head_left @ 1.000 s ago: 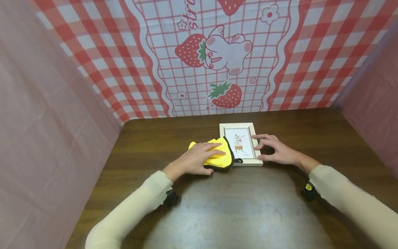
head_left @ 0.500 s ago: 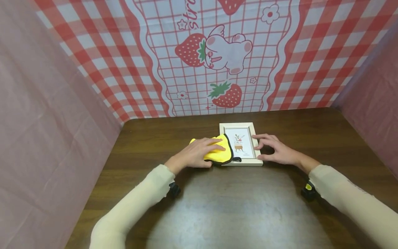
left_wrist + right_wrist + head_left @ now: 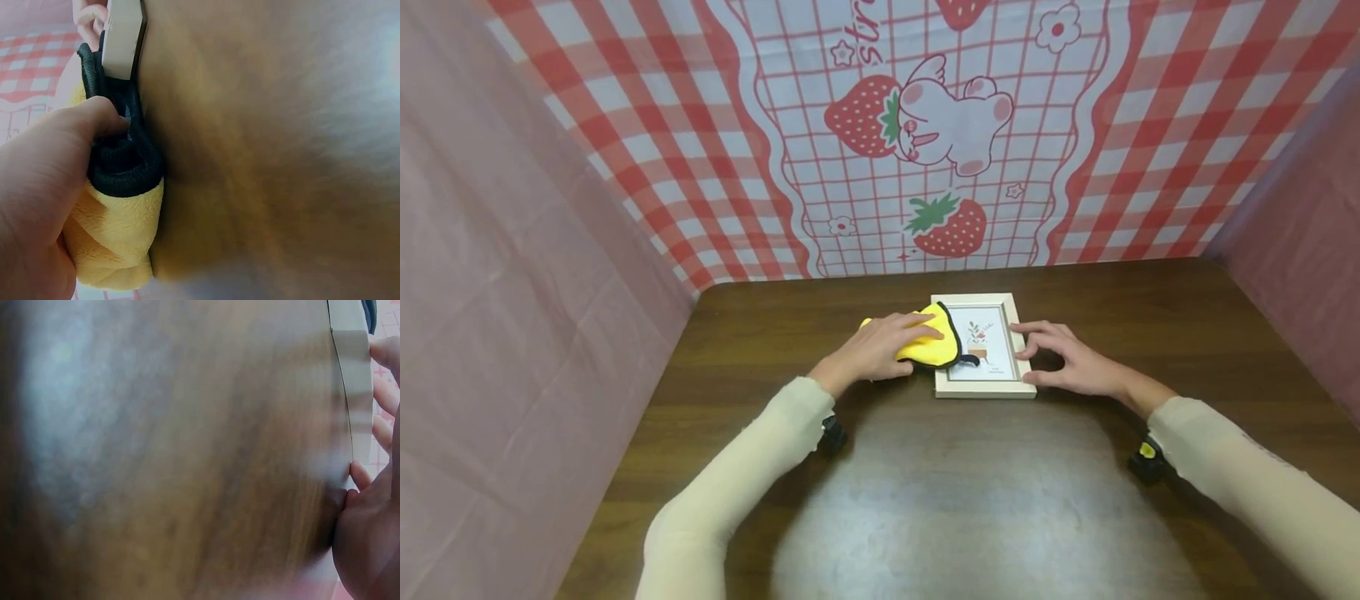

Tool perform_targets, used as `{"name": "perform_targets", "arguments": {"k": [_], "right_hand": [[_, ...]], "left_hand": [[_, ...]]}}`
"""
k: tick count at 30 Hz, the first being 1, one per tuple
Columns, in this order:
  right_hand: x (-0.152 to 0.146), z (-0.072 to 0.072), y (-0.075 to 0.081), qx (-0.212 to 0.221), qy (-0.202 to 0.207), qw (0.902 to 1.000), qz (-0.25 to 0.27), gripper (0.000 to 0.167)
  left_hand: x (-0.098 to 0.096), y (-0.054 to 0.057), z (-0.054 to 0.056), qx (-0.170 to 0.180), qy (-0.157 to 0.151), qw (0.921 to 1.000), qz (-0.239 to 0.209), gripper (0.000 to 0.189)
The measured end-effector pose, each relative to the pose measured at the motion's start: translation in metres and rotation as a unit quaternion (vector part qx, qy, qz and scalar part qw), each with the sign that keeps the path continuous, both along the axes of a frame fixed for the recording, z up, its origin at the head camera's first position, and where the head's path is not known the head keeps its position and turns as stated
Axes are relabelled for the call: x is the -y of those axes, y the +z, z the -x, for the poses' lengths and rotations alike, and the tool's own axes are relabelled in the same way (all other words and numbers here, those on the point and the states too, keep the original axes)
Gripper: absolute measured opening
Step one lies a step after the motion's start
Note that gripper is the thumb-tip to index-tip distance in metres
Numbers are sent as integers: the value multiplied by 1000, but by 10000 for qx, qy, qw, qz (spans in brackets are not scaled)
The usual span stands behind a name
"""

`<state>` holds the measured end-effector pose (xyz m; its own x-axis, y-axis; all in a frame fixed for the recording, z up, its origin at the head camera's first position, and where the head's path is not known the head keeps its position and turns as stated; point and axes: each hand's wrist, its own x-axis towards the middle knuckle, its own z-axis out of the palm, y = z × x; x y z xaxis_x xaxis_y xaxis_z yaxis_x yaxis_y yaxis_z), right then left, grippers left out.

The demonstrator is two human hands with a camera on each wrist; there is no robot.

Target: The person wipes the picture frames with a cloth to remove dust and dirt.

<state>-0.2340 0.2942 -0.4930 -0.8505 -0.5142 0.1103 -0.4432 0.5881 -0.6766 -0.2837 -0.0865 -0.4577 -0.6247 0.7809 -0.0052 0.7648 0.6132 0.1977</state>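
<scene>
Cloth (image 3: pixel 943 351) of black-edged yellow plush sat pinched in left grip (image 3: pixel 880 347) across rectangular cream picture frame (image 3: pixel 985 389); spread right grip (image 3: pixel 1075 365) touched the frame's side; red-white checked backdrop (image 3: pixel 880 196) read "str".

Picture frame (image 3: pixel 994 350) flat on table (image 3: pixel 962 483), near back edge. Cloth (image 3: pixel 942 347) overlaps frame's left side, left hand (image 3: pixel 880 346) over it. Right hand (image 3: pixel 1071 364) at frame's right edge. Curtain (image 3: pixel 1037 125) behind table.

Red-and-white checked cloth (image 3: pixel 955 125) backs a brown wooden table (image 3: pixel 970 508) between pink drapes (image 3: pixel 512 292).
</scene>
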Motion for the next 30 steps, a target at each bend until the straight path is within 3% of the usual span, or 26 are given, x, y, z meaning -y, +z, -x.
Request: {"name": "perform_targets", "arguments": {"k": [11,12,19,25,26,28,30], "right_hand": [[-1,-1,-1,-17,19,10000,89,23],[-1,-1,-1,-15,19,10000,92,23],[-1,-1,1,40,9,10000,48,22],[-1,-1,3,46,56,10000,11,22],[-1,-1,3,48,61,10000,8,22],[-1,-1,4,62,65,10000,2,22],[-1,-1,4,80,68,9999,-10,22]], "left_hand": [[-8,3,25,377,514,9979,71,66],[-6,-6,35,377,535,9978,40,66],[-11,-7,49,581,743,9955,-27,69],[-11,-30,68,588,742,9954,-140,72],[-11,-27,65,639,748,9950,-188,73],[-10,-34,70,644,714,9950,-257,73],[-8,-49,78,550,650,9958,-332,73]]}}
